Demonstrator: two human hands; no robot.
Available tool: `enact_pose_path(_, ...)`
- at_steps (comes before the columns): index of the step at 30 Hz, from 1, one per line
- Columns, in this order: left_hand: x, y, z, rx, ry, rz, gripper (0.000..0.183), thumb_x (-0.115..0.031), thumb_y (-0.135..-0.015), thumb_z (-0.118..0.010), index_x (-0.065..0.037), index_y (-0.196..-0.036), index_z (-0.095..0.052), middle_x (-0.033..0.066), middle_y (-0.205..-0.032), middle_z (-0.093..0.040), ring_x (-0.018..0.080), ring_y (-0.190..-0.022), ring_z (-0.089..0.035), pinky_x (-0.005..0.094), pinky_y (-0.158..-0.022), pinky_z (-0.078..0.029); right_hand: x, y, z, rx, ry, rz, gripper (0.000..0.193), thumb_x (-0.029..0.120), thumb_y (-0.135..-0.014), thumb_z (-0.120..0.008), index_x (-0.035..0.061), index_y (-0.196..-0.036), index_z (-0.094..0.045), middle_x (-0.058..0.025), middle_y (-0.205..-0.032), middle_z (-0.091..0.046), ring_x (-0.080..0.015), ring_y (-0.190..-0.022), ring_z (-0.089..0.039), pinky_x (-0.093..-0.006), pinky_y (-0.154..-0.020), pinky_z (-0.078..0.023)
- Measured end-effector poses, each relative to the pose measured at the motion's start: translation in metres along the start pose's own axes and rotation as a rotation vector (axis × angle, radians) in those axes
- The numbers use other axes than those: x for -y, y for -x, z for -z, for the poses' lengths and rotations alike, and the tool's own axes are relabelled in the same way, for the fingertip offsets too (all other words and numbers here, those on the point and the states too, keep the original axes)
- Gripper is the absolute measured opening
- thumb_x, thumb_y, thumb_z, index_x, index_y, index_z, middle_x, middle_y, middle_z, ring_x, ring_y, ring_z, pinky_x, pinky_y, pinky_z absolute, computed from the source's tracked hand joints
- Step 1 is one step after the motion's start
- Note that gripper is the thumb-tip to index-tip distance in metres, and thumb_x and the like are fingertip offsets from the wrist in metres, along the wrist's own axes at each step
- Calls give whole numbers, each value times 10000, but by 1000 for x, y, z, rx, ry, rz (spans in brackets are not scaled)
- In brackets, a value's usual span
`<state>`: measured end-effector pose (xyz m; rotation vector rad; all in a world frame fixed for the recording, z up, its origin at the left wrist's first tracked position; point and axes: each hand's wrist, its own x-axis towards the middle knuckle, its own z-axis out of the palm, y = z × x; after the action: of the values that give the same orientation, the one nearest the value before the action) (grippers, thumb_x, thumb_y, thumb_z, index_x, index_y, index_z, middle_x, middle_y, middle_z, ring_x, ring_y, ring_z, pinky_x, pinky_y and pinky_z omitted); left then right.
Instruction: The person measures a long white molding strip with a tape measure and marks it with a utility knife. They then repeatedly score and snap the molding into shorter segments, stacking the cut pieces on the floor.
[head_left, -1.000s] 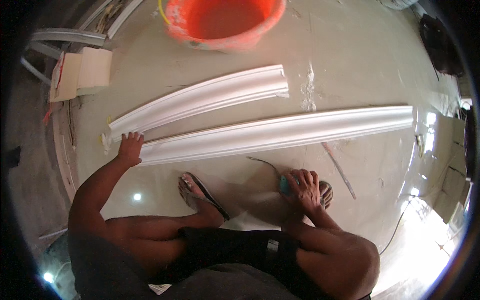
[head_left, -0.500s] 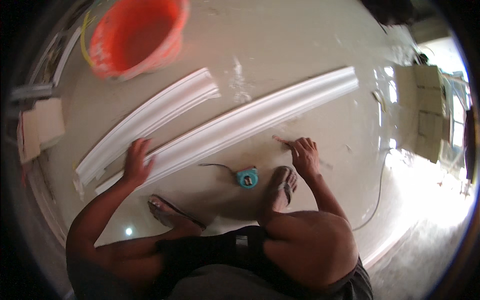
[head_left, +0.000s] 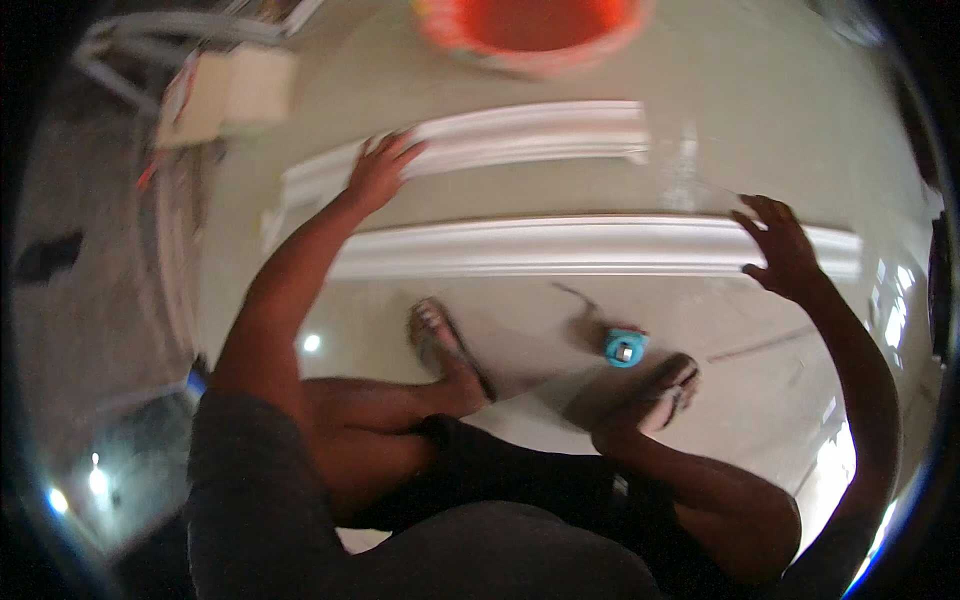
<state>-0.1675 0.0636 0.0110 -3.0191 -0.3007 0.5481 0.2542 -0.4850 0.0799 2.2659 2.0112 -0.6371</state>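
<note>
Two white cornice mouldings lie on the floor before me: a shorter moulding point(head_left: 540, 133) farther off and a longer straight moulding point(head_left: 560, 245) nearer. My left hand point(head_left: 383, 172) rests over the left part of the shorter moulding, its fingers spread. Over the right end of the longer moulding is my right hand point(head_left: 782, 248). Its fingers reach across to the far edge and the thumb is near the close edge, fingers apart. A teal tape measure point(head_left: 625, 347) sits on the floor by my right foot, a dark strap trailing from it.
An orange-red bucket point(head_left: 545, 50) stands at the far side. A cardboard box point(head_left: 228, 92) is at the upper left, near grey metal lengths point(head_left: 185, 27). Between the longer moulding and me are my sandalled feet. A thin reddish-brown streak point(head_left: 760, 345) shows on the floor at right.
My view has turned, so the mouldings now lie more level. My right hand has left the thin reddish thing it held and moved to the longer moulding; my left hand is at the shorter one.
</note>
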Motion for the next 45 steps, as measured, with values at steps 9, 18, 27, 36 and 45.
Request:
enact_pose_path(9,-169,45,23,-22,348,-99,1026,-610,-761,-813,-222,-1611,-388,226,-1625,-336,421,-1482,-362,594,-1207,-276,-2,-4,-58,-44,-87,13,1204,314,-491,-978,132,-1548,-430,-166,-1609,-402,-424,-1478,-373,-558,-1230,-325)
enact_pose_path(18,-176,44,8,-22,341,-206,990,-386,-768,-870,-224,-1612,-378,147,-1535,-400,384,-1412,-418,576,-1182,-330,-33,19,-96,-136,32,22,1010,259,-712,-914,143,-1576,-404,-152,-1639,-379,-389,-1499,-370,-558,-1240,-316)
enact_pose_path(27,-9,140,-13,290,99,216,942,-195,-811,-838,-166,-1621,-357,162,-1672,-301,400,-1508,-357,566,-1259,-252,103,-95,-53,-161,-40,336,898,495,-930,-729,202,-1646,-273,-114,-1712,-238,-309,-1563,-266,-511,-1314,-168)
enact_pose_path(36,-98,44,24,6,207,-160,1006,-203,-739,-876,-126,-1596,-355,168,-1666,-286,405,-1522,-303,595,-1273,-196,34,28,-84,-487,-153,-268,571,307,-876,-797,139,-1391,-616,-117,-1502,-550,-354,-1352,-535,-493,-1150,-435)
enact_pose_path(45,-145,-1,26,35,274,-188,1035,-265,-750,-892,-141,-1614,-336,147,-1601,-367,409,-1462,-362,573,-1263,-239,19,58,-118,-565,-487,-782,538,131,-875,-728,28,-1387,-599,-218,-1263,-655,-366,-1144,-676,-459,-1018,-553)
